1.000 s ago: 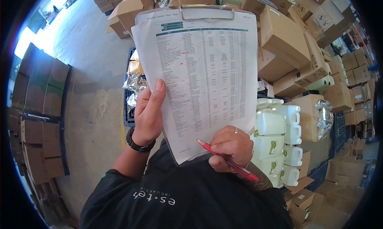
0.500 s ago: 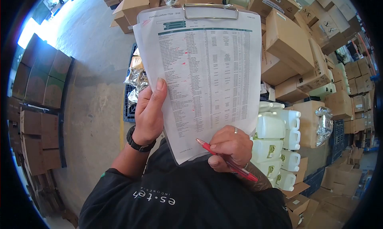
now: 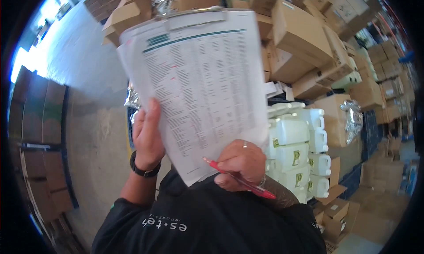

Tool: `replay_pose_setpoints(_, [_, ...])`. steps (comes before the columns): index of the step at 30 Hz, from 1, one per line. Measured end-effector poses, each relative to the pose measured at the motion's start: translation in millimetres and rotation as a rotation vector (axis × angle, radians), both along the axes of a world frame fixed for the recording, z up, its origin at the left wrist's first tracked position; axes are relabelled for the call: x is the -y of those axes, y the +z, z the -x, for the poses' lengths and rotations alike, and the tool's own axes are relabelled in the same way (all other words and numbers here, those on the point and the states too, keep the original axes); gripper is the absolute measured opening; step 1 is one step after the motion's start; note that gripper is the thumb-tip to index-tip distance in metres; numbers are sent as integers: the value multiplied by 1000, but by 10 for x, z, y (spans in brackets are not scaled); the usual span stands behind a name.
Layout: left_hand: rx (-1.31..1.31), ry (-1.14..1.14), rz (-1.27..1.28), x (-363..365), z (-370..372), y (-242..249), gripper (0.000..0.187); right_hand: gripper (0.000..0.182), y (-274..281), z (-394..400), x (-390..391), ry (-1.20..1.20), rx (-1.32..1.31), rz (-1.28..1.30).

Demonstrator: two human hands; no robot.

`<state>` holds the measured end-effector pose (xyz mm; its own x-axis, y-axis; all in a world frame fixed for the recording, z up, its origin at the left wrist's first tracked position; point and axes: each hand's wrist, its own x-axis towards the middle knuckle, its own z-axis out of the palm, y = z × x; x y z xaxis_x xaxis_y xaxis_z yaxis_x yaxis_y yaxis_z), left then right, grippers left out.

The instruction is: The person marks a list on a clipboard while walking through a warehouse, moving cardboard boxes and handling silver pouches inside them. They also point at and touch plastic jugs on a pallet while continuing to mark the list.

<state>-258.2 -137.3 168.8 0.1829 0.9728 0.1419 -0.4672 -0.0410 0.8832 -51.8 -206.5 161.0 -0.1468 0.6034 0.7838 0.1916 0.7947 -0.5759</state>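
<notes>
My left hand (image 3: 148, 137) grips the left edge of a clipboard (image 3: 201, 90) carrying a printed list with small red marks, its thumb pressed on the paper. My right hand (image 3: 240, 163) holds a red pen (image 3: 234, 179) at the sheet's lower right corner, tip pointing left over the paper's bottom edge. A black watch sits on my left wrist. The picture is blurred by motion.
Stacked brown cardboard boxes (image 3: 309, 37) fill the back and right. White plastic jerrycans (image 3: 296, 152) stand stacked to the right of the clipboard. Silver foil bags (image 3: 352, 119) lie among the boxes. Flat cartons (image 3: 39, 121) lean at the left beside a bare concrete floor (image 3: 99, 139).
The clipboard has tilted and shifted to the left, and both hands moved slightly left with it. The view has swung, blurring the scene.
</notes>
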Motion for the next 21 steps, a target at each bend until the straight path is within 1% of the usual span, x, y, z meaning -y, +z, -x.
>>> replay_pose_setpoints(1, [-29,38,51,-12,10,3,39,30,-3,11,-8,11,6,-2])
replay_pose_setpoints(2, [-24,7,45,-27,12,-2,39,30,-9,32,-14,-20,12,-7])
replay_pose_setpoints(5, [27,118,155,-78,81,-45,40,30,-40,83,-40,-35,-34,9])
replay_pose_setpoints(6, [28,106,145,-88,99,-62,40,30,-46,91,-54,-16,-26,28])
replay_pose_setpoints(8, [39,195,194,-105,140,-82,41,31,-67,103,-81,5,-20,35])
replay_pose_setpoints(9, [39,195,181,-112,162,-98,41,31,-82,117,-88,1,-9,51])
replay_pose_setpoints(11, [5,244,236,-123,209,-143,41,31,-101,147,-108,10,2,53])
replay_pose_setpoints(17, [-24,266,246,-127,299,-240,42,31,-140,217,-204,83,-14,46])
replay_pose_setpoints(20, [-33,272,271,-141,333,-321,43,30,-140,217,-217,87,10,88])
replay_pose_setpoints(21, [-25,292,261,-152,344,-359,43,25,-126,194,-232,110,41,78])
